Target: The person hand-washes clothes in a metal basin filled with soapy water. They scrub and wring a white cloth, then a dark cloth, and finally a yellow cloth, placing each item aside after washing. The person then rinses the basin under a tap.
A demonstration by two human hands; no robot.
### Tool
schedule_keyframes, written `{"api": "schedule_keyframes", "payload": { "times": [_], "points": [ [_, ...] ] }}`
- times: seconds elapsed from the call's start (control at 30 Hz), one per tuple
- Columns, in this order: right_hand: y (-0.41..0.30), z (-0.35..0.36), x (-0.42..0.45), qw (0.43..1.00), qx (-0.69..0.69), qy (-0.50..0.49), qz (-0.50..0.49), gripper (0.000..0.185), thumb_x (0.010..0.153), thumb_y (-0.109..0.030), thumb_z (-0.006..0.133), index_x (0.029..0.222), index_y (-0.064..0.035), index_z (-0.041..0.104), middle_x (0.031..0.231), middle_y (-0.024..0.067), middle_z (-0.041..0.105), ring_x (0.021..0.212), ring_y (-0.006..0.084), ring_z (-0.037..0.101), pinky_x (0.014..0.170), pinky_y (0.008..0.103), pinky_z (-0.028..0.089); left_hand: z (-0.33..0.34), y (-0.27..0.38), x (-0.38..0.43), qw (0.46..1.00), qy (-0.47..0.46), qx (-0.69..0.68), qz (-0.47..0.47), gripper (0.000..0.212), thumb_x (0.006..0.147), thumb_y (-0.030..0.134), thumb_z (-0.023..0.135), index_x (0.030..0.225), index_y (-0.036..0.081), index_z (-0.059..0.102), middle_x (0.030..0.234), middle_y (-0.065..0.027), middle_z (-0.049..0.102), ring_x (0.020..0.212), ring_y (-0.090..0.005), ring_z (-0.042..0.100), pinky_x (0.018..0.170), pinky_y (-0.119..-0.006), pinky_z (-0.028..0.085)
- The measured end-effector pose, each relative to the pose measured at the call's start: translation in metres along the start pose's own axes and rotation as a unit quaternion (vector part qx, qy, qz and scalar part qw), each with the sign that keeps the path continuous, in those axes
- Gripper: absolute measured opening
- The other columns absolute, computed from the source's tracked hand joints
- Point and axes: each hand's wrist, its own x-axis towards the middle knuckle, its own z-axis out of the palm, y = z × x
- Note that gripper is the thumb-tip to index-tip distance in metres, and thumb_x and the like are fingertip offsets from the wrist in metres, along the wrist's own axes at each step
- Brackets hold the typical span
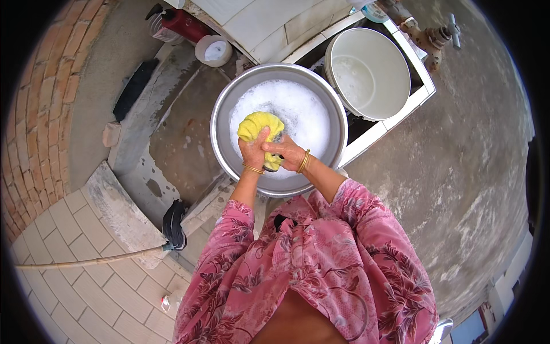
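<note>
A wide metal basin (221, 99) holds white, sudsy water (305, 107). Over its near left part, a bunched yellow cloth (258, 124) with some dark patches is squeezed between both hands. My left hand (254, 148) grips it from the left, thumb pointing up across the fabric. From the right, my right hand (288, 152) closes on its lower part, its fingers reaching to the left hand. Both wrists carry gold-coloured bangles. The underside of the cloth is hidden.
Right of the basin, a deep white bucket (389, 64) stands within a white-tiled frame (374, 137), below a rusty pipe with a tap (453, 32). A small white tub (213, 50) and a red bottle (187, 26) are behind left. A black-headed mop (173, 223) lies at the left.
</note>
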Motion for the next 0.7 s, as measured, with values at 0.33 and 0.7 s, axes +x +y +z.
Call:
{"api": "schedule_keyframes", "payload": {
  "times": [0.33,0.7],
  "points": [
    [-0.010,0.012,-0.009,0.991,0.051,-0.052,0.112,0.037,0.072,-0.017,0.072,0.102,-0.0048,0.054,0.078,0.0109,0.058,0.053,0.0167,0.054,0.034,0.0233,0.036,-0.031,0.007,0.031,0.916,-0.251,-0.266,-0.165,0.096,0.060,0.056,0.073,0.134,0.009,0.033,0.131,-0.0149,0.043,0.116,-0.0367,0.046,0.094,-0.049,0.042],
    [-0.021,0.016,-0.005,0.969,-0.198,0.081,0.125,0.049,0.067,-0.017,0.077,0.106,-0.0052,0.050,0.075,0.0045,0.055,0.054,0.0144,0.053,0.040,0.0277,0.040,-0.018,0.016,0.051,0.949,-0.218,-0.109,-0.199,0.021,0.079,0.020,0.067,0.085,0.003,0.057,0.083,-0.0068,0.060,0.074,-0.0152,0.059,0.066,-0.031,0.052]
  ]
}}
